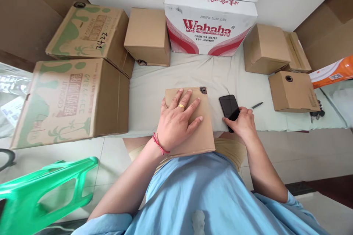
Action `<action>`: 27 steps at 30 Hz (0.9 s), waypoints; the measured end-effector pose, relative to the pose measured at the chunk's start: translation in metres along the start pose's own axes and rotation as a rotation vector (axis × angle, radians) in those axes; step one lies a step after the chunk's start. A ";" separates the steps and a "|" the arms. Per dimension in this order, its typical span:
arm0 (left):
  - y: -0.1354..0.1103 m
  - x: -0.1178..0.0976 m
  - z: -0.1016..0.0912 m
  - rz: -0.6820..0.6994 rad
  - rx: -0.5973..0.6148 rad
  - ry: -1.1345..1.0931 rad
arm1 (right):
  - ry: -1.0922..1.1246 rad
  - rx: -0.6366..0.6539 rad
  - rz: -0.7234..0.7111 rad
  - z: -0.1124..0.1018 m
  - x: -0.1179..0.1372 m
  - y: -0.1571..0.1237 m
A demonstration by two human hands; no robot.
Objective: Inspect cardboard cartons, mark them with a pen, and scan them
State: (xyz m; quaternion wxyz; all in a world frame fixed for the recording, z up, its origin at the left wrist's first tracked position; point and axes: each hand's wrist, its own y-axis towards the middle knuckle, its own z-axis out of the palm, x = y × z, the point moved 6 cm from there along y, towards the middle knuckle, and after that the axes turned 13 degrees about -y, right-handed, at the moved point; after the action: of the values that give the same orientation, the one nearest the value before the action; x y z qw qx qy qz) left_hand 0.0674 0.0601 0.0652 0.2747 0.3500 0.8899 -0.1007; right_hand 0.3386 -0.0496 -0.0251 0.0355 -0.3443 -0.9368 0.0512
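Cardboard box (205, 132) in front of Wahaha carton (208, 20), left hand (178, 117) spread flat on top. Phone (229, 106) also in front of carton, toward its right end, right hand (244, 123) pinching phone's lower part.

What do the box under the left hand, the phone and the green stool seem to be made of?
The box looks like matte cardboard: dull brown with crisp edges. The phone has a glossy black front, probably glass, since it shows reflections. The green stool looks like shiny moulded plastic, with bright highlights.
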 end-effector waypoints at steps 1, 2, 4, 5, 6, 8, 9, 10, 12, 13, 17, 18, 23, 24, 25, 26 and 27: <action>0.000 0.000 0.000 -0.003 0.001 0.000 | -0.006 0.013 0.005 0.000 0.000 -0.001; 0.000 0.000 0.000 -0.005 0.002 0.001 | -0.011 0.023 0.008 -0.001 0.001 -0.001; 0.000 -0.001 0.000 -0.009 0.006 0.004 | -0.003 0.026 0.011 -0.003 0.002 -0.002; 0.000 -0.001 0.000 -0.010 0.008 0.005 | 0.014 0.019 0.012 -0.005 0.003 -0.003; 0.000 -0.001 -0.001 -0.011 0.009 0.007 | 0.042 0.011 0.016 -0.007 0.003 -0.004; 0.001 -0.001 -0.001 -0.014 0.013 0.013 | 0.123 -0.002 0.021 -0.014 0.005 -0.007; 0.001 -0.001 -0.001 -0.015 0.014 0.018 | 0.170 -0.013 0.015 -0.019 0.007 -0.011; 0.001 -0.001 -0.001 -0.015 0.017 0.023 | 0.218 -0.034 -0.002 -0.025 0.010 -0.015; 0.001 -0.001 -0.001 -0.018 0.021 0.033 | 0.299 -0.116 -0.068 -0.042 0.021 -0.026; 0.001 -0.001 -0.001 -0.020 0.022 0.037 | 0.328 -0.173 -0.113 -0.051 0.028 -0.032; 0.001 -0.001 -0.002 -0.019 0.015 0.050 | 0.400 -0.365 -0.282 -0.086 0.063 -0.059; 0.001 -0.002 -0.002 -0.018 0.013 0.052 | 0.416 -0.391 -0.312 -0.091 0.071 -0.064; 0.001 -0.002 -0.001 -0.004 0.002 0.046 | 0.477 -0.427 -0.371 -0.100 0.101 -0.075; 0.001 -0.002 -0.001 0.000 0.000 0.044 | 0.483 -0.428 -0.370 -0.100 0.104 -0.076; 0.000 -0.001 -0.001 0.002 -0.004 0.042 | 0.485 -0.427 -0.365 -0.100 0.107 -0.076; 0.000 -0.001 -0.001 0.005 -0.004 0.041 | 0.484 -0.424 -0.356 -0.100 0.109 -0.076; 0.000 -0.001 -0.001 0.007 -0.004 0.041 | 0.482 -0.421 -0.346 -0.100 0.110 -0.077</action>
State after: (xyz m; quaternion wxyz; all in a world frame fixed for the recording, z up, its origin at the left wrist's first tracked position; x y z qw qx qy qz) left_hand 0.0680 0.0601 0.0662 0.2573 0.3547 0.8943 -0.0908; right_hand 0.2156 -0.0291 0.0867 0.1920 -0.1826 -0.9359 -0.2322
